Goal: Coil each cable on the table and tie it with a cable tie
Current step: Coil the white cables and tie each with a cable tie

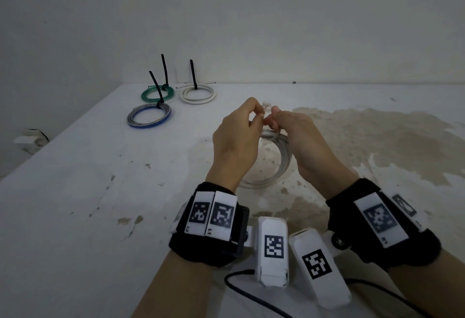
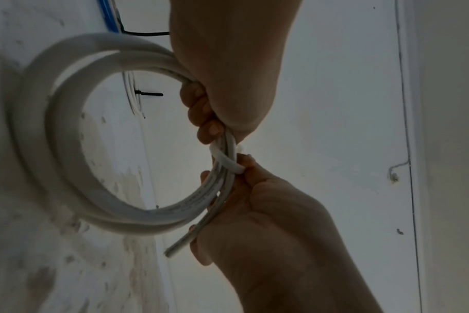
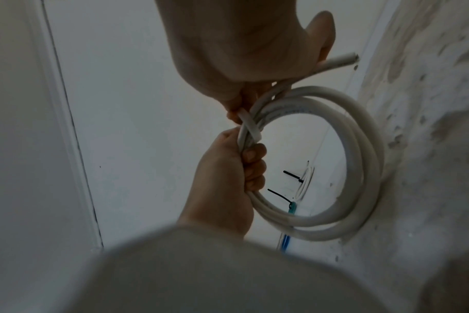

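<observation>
1. My left hand (image 1: 235, 139) has its fingers curled round the white coil (image 1: 276, 164), a narrow grip that holds the loops bunched together near their top.
2. My right hand (image 1: 305, 144) grips the same coil just beside the left, thumb and fingers pinching a white tie (image 2: 226, 159) wrapped across the bundle.
3. The head view shows only the backs of both hands meeting above the tabletop (image 1: 88, 192); the tie is blurred there.
4. The left wrist view shows what the head view hides: the tie crosses the strands between my two grips, and a loose cable end (image 2: 177, 245) sticks out below my right palm.
5. The right wrist view shows that same end (image 3: 153, 60) poking past my right fingers, and the coil's lower arc close to the tabletop; I cannot tell if it touches.
6. Well apart, at the far left of the tabletop, lie three tied coils: green (image 1: 157, 93), cream (image 1: 198, 94) and blue-grey (image 1: 149, 115), each with a black tie tail standing up.
7. The tabletop is white, with brown worn patches (image 1: 377, 141) to the right.
</observation>
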